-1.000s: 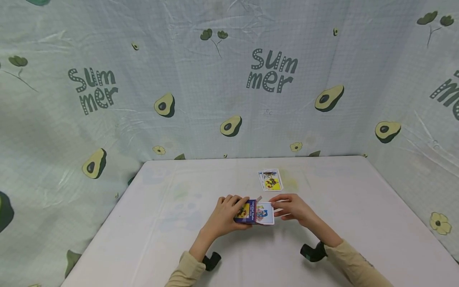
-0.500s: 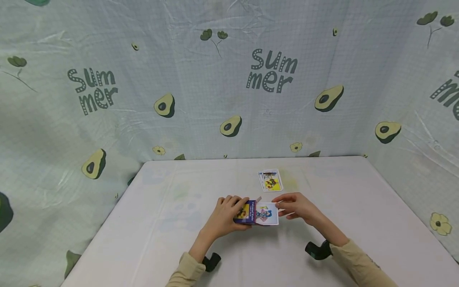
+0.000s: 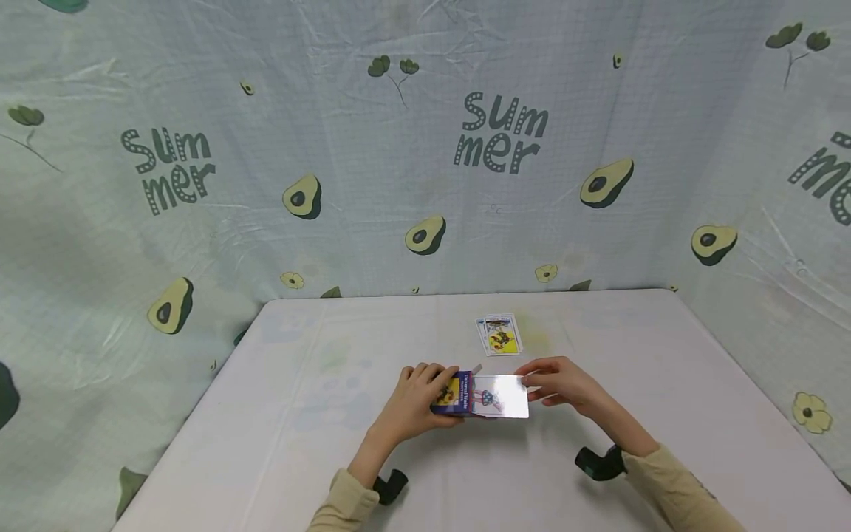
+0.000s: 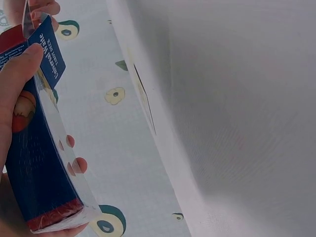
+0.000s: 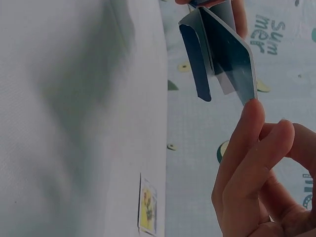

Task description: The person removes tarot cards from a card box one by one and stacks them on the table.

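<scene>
My left hand [image 3: 414,403] grips a dark blue tarot card box [image 3: 465,393] with "Universal Waite" lettering, tilted above the table. In the left wrist view the thumb lies along the box [image 4: 39,158], below its raised flap [image 4: 51,52]. A tarot card [image 3: 508,397] sticks well out of the right end of the box, glare whitening its outer half. Thumb and finger of my right hand [image 3: 564,386] pinch its outer end. The right wrist view shows the card [image 5: 229,47] edge-on at the fingertips, beside an open box flap [image 5: 195,61].
A small fanned pile of tarot cards [image 3: 501,338] lies face up on the white-covered table [image 3: 319,428], beyond the hands. Behind stands a pale curtain [image 3: 372,148] printed with avocados. Black wrist cameras hang at both wrists, close above the table.
My right hand has moved steadily rightward, drawing the card farther out of the box. The left hand and box have stayed almost still. Glare now covers part of the card.
</scene>
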